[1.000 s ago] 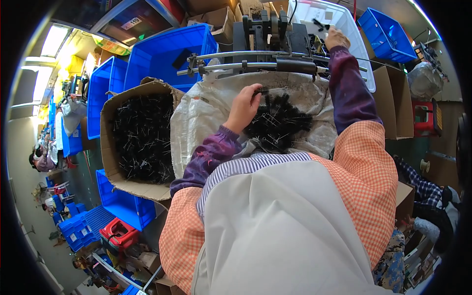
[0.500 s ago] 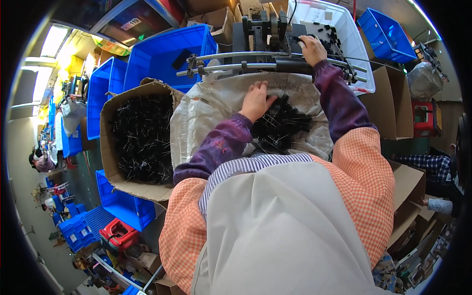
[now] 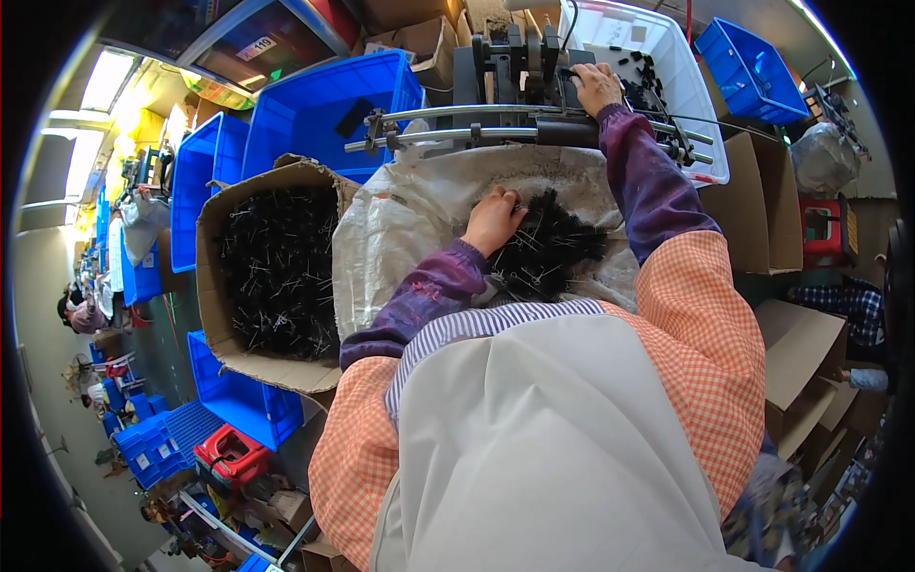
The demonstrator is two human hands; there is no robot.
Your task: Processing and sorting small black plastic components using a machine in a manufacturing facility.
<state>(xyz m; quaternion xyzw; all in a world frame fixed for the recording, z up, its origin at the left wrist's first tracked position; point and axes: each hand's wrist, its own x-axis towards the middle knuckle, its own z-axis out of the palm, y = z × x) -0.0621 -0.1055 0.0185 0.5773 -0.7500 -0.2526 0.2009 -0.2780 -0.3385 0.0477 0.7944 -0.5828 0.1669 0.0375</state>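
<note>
Brushes (image 3: 553, 250) heaped on pale sacking (image 3: 372, 238)

Black and wire-stemmed, they lie before a dark machine (image 3: 534, 59) with steel rods. Left stands a filled cardboard box (image 3: 276, 372); blue bins (image 3: 295, 119) and a white tub (image 3: 691, 81) lie beyond. The left hand (image 3: 493, 221) bends over the pile's edge, fingers curled; the right hand (image 3: 598, 88), arm extended, is at the machine. I cannot tell what either pinches.

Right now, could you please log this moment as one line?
left hand: at black brush pile | right hand: at black machine | cardboard box, left: more black brushes
</note>
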